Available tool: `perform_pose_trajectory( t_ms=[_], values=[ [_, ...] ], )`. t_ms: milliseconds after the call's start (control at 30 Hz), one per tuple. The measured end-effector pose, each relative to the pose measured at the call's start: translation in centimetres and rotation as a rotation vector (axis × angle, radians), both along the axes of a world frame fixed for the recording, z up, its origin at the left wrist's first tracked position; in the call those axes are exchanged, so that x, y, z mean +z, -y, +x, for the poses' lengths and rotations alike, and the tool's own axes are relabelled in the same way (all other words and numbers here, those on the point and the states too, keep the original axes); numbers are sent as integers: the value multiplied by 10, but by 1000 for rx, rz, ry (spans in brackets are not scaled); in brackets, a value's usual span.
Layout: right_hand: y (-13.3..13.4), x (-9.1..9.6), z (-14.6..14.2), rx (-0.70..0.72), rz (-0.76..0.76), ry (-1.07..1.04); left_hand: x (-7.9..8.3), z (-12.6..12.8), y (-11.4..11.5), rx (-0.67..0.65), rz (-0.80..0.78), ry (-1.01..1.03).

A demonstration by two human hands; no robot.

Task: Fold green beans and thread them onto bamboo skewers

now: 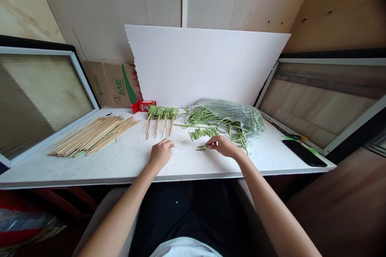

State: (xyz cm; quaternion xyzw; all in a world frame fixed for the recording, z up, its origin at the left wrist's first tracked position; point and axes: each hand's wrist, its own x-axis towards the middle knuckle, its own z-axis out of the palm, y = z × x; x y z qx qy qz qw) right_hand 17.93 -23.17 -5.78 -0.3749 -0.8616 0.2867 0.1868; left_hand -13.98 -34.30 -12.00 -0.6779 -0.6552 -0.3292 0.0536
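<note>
My left hand (162,153) is above the front of the white table with its fingers curled closed. A faint, thin pale line runs right from its fingertips; what the hand holds is too small to make out. My right hand (222,146) pinches at a short cut green bean piece, its fingertips low over the table. Just left of those fingertips lie a few bean pieces (201,148). Behind them is a row of cut bean pieces (196,133). Long green beans (202,117) spill from a clear plastic bag (238,111). Skewered bean bundles (163,112) lie at the back, sticks pointing toward me.
On the left lies a big pile of bamboo skewers (93,134). A small red box (146,106) and a cardboard carton (113,84) stand behind. A black phone (304,153) and a scissors-like tool (285,131) lie at right. A white board (208,64) leans at the back.
</note>
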Motion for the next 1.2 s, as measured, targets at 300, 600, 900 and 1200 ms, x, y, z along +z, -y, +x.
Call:
perform_pose_trajectory(
  t_ms=[300,600,900,1200],
  values=[
    [-19,-29,6,-279,-274,-559,2,0,1,-18,-14,3],
    [-13,-38,-6,-295,-420,-694,1,-1,0,-20,-16,-4],
    [-9,-33,-7,-255,-372,-658,1,-1,0,-19,-9,-15],
    [-11,-35,-8,-251,-342,-632,0,0,-1,-10,-13,-19]
  ],
)
